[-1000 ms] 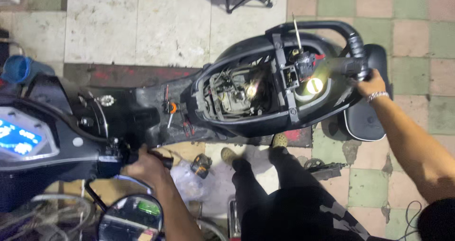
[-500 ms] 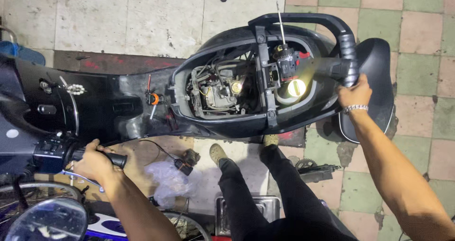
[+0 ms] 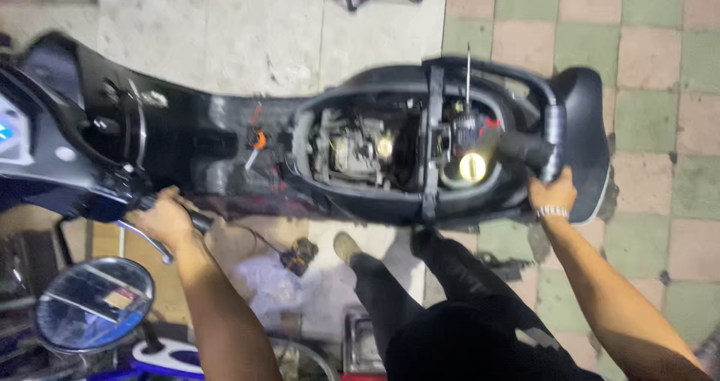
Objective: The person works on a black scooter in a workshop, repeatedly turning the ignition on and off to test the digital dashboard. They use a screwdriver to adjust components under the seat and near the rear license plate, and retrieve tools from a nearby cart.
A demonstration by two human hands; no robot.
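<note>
At seven o'clock, the left hand [image 3: 163, 220] has its fingers wrapped around the handlebar grip [image 3: 196, 220] of the black scooter [image 3: 225, 148], beside a round mirror [image 3: 94, 303]. At three o'clock, the right hand [image 3: 552, 192] clasps the rear grab rail [image 3: 553, 130]. Beyond, the open engine bay [image 3: 360, 152] lies toward twelve, over tiled floor [image 3: 660, 88].

Looks like repair workshop from my feed: black scooter [image 3: 225, 148] stripped, seat off, engine [image 3: 352, 152] exposed. Worn checkered tile floor [image 3: 660, 66]. Loose connector [image 3: 300, 255] on ground, second bike's mirror [image 3: 94, 304] crowding lower left.
</note>
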